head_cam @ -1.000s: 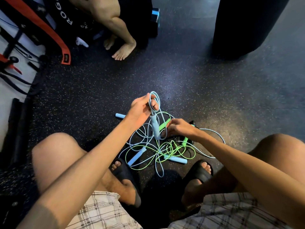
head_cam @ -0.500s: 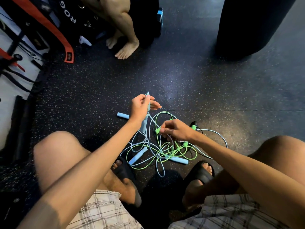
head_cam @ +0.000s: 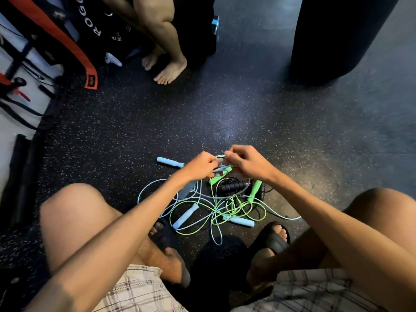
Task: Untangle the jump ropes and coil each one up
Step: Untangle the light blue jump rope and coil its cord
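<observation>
A tangle of jump ropes lies on the dark speckled floor between my feet: a green cord (head_cam: 227,210), a pale blue cord (head_cam: 216,237) and a black rope with a black handle (head_cam: 233,186). Pale blue handles lie at the left (head_cam: 170,162), lower left (head_cam: 185,216) and lower right (head_cam: 239,221). Green handles show under my hands (head_cam: 219,176) and at the right (head_cam: 254,190). My left hand (head_cam: 199,165) and my right hand (head_cam: 246,163) meet above the pile, both pinching a loop of pale blue cord (head_cam: 221,168).
Another person's bare feet (head_cam: 168,70) stand at the back. A black punching bag (head_cam: 337,34) stands at the back right. Black and red gear (head_cam: 67,41) lines the left side. My sandalled feet (head_cam: 273,237) flank the pile.
My left hand has dropped from its raised spot and no longer lifts the blue handle. My right hand has moved up to meet it. Both now pinch the blue cord together.
</observation>
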Demonstrator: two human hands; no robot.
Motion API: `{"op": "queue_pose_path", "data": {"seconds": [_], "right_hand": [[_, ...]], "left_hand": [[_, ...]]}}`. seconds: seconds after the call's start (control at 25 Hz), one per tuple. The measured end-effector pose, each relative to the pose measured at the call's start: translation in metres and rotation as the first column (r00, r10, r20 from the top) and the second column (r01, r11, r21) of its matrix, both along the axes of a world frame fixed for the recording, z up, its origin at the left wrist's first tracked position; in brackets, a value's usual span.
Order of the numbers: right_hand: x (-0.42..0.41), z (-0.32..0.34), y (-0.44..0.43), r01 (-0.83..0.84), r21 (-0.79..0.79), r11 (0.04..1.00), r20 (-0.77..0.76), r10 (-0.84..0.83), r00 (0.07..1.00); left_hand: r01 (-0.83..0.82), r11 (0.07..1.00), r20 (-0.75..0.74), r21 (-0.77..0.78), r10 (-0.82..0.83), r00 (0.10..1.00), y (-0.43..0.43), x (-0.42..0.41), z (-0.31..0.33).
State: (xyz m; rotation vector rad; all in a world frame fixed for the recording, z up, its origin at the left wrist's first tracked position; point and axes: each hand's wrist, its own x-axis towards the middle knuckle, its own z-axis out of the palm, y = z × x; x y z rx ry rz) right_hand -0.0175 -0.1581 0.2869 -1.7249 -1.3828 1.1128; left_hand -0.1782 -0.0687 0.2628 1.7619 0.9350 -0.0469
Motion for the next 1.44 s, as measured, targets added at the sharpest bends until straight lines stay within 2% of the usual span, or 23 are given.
{"op": "queue_pose_path", "data": {"seconds": [0.12, 0.24, 0.36, 0.52, 0.68, 0.8, 0.92, 1.0, 1.16, 1.28, 1.36, 1.44], "right_hand": [[0.011, -0.002, 0.005, 0.153, 0.007, 0.988, -0.084, -0.152, 0.985], [0.018, -0.012, 0.006, 0.24, -0.001, 0.971, -0.152, -0.238, 0.959], [0.021, -0.024, 0.005, 0.277, -0.053, 0.959, -0.208, -0.282, 0.937], [0.015, -0.04, -0.003, 0.192, -0.257, 0.947, -0.278, -0.263, 0.924], [-0.008, -0.048, -0.011, 0.01, -0.402, 0.916, -0.355, -0.166, 0.92], [-0.017, -0.051, -0.013, 0.019, -0.389, 0.921, -0.392, -0.184, 0.902], [-0.025, -0.047, -0.018, 0.088, -0.369, 0.925, -0.378, -0.236, 0.895], [-0.033, -0.042, -0.023, 0.142, -0.339, 0.93, -0.34, -0.262, 0.903], [-0.046, -0.033, -0.036, 0.166, -0.223, 0.961, -0.225, -0.216, 0.95], [-0.049, -0.018, -0.049, 0.085, -0.061, 0.994, 0.008, -0.085, 0.996], [-0.049, -0.003, -0.056, 0.009, 0.013, 1.0, 0.162, -0.011, 0.987], [-0.05, 0.016, -0.061, -0.031, 0.063, 0.998, 0.225, 0.016, 0.974]], "left_hand": [[0.006, 0.973, 0.052, -0.232, 0.007, 0.999, -0.002, 0.001, 0.007], [-0.002, 0.891, 0.212, -0.454, 0.111, 0.971, 0.0, -0.002, 0.019], [-0.007, 0.785, 0.343, -0.62, 0.278, 0.897, 0.005, -0.003, 0.028], [-0.097, 0.599, 0.358, -0.795, 0.592, 0.722, 0.014, -0.004, 0.035], [-0.249, 0.536, 0.345, -0.807, 0.769, 0.538, 0.021, 0.0, 0.036], [-0.382, 0.521, 0.346, -0.763, 0.829, 0.441, 0.019, 0.005, 0.034], [-0.521, 0.536, 0.36, -0.664, 0.841, 0.404, 0.014, 0.005, 0.032], [-0.578, 0.591, 0.404, -0.562, 0.807, 0.431, 0.009, 0.005, 0.034], [-0.578, 0.736, 0.509, -0.353, 0.669, 0.541, -0.008, 0.006, 0.04], [-0.549, 0.827, 0.532, -0.124, 0.522, 0.666, -0.019, 0.003, 0.036], [-0.474, 0.88, 0.461, 0.039, 0.405, 0.79, -0.027, -0.003, 0.034], [-0.339, 0.925, 0.309, 0.171, 0.276, 0.91, -0.036, -0.009, 0.032]]}}
